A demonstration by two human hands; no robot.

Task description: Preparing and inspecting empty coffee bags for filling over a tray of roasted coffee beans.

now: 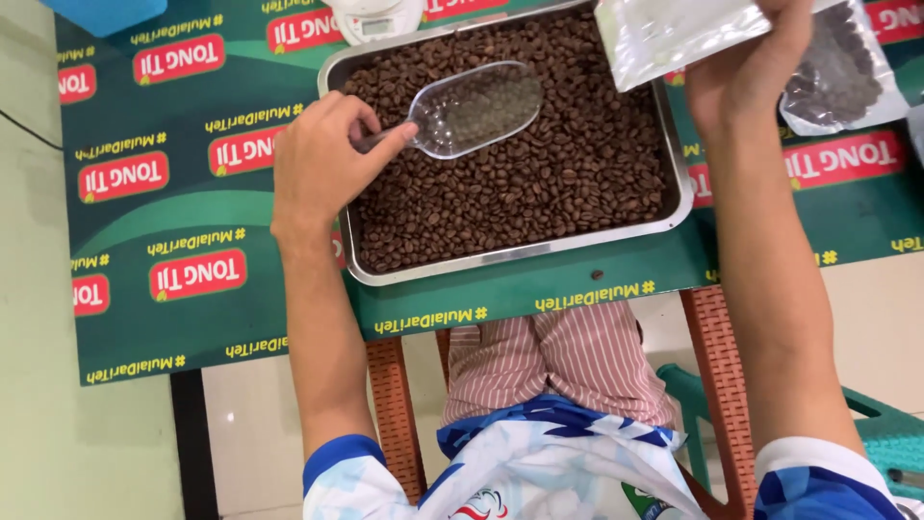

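My left hand (pixel 322 159) grips the handle of a clear plastic scoop (pixel 476 106), whose bowl lies over the roasted coffee beans (pixel 539 183) filling a shallow metal tray (pixel 525 252). My right hand (pixel 746 67) holds a clear and silver plastic pouch (pixel 674 34) above the tray's far right corner. The pouch looks empty from here.
The tray sits on a green printed table cover (pixel 173 212). A filled bag of beans (pixel 842 72) lies right of the tray. A white scale (pixel 377 17) stands behind it, and a blue object (pixel 101 12) at the far left corner. One loose bean (pixel 597 274) lies near the table's front edge.
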